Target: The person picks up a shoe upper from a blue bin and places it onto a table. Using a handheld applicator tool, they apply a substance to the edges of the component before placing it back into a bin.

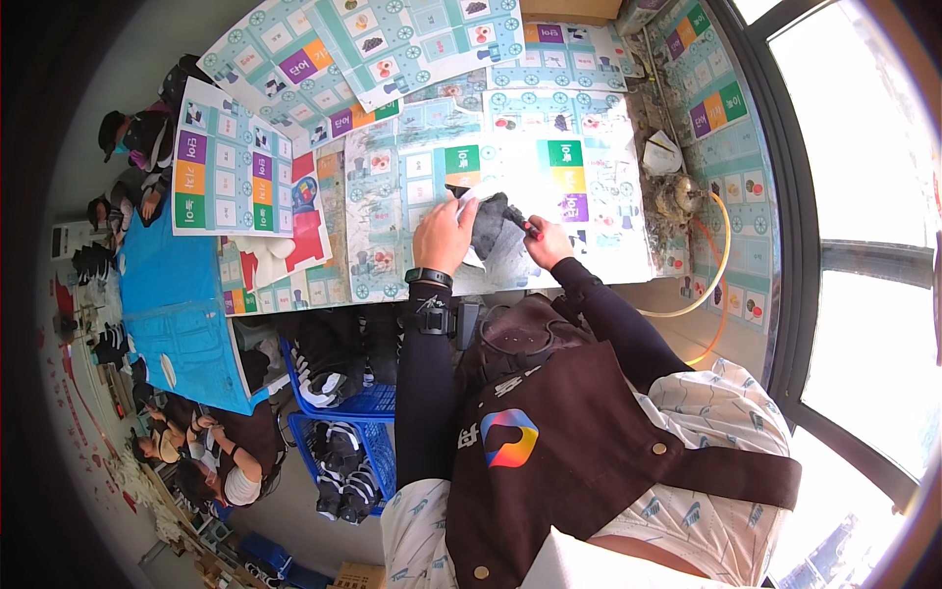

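Over the sheet-covered worktable, my left hand (pixel 444 236) closes on the edge of a dark grey piece with white at its side, which looks like a shoe upper (pixel 496 226). My right hand (pixel 549 243) is at the other side of this piece. Its fingers are wrapped round a slim tool (pixel 533 232) with red and black parts, whose tip touches or lies close to the grey material. The tool's exact kind is too small to make out.
Printed cards (pixel 234 157) cover the worktable (pixel 373 211). Blue baskets (pixel 383 432) of dark shoes stand below. A yellow hose (pixel 726 245) runs from a dirty metal fitting (pixel 677 199) at right, near the window. Left are a blue-covered table (pixel 177 314) and seated people (pixel 231 471).
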Demonstrator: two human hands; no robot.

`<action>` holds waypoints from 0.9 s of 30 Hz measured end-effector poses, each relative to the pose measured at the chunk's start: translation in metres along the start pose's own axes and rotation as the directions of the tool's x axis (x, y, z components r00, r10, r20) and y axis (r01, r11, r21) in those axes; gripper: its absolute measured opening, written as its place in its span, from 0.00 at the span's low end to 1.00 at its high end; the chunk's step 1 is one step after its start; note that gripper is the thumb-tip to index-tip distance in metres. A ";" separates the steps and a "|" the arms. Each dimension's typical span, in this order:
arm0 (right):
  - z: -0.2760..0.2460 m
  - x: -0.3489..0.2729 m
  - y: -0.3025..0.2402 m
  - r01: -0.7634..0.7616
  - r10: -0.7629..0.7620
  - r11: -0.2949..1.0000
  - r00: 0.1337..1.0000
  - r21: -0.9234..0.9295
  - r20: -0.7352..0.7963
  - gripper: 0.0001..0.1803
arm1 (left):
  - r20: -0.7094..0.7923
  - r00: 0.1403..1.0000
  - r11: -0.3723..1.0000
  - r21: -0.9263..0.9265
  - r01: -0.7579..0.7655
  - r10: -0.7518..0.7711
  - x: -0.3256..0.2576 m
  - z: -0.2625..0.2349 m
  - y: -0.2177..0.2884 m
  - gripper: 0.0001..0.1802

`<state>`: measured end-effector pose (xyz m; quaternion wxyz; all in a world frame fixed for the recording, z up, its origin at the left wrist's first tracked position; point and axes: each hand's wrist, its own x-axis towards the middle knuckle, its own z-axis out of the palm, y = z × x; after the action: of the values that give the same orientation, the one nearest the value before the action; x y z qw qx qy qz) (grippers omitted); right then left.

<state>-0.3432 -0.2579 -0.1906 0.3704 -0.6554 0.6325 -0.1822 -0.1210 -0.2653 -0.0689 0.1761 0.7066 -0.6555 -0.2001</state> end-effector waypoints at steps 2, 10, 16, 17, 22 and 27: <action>-0.007 -0.004 -0.005 -0.028 0.028 1.000 0.999 0.005 -0.032 0.11 | 0.003 1.000 1.000 0.004 -0.004 0.004 0.000 0.000 0.001 0.30; 0.003 -0.005 0.006 -0.026 0.029 0.999 0.997 -0.045 0.067 0.12 | 0.000 1.000 1.000 0.013 -0.011 0.011 0.001 0.003 0.001 0.30; 0.013 -0.002 0.014 -0.018 0.017 1.000 0.998 0.017 0.066 0.12 | 0.011 1.000 1.000 0.013 0.005 -0.005 -0.001 0.001 0.002 0.30; 0.010 -0.001 0.010 -0.039 0.037 0.999 0.994 0.018 0.101 0.13 | 0.010 1.000 1.000 0.015 0.009 -0.009 -0.002 0.001 0.001 0.30; -0.003 -0.004 -0.005 -0.024 0.025 0.999 1.000 0.037 -0.019 0.10 | 0.000 1.000 1.000 0.012 0.002 -0.002 -0.003 0.001 -0.002 0.30; -0.002 -0.006 -0.003 -0.034 0.034 0.999 0.999 -0.007 -0.040 0.10 | 0.009 1.000 1.000 0.020 -0.001 0.001 -0.003 0.001 0.000 0.30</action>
<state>-0.3437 -0.2532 -0.1861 0.3582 -0.6423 0.6514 -0.1863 -0.1217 -0.2624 -0.0694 0.1661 0.7069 -0.6587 -0.1968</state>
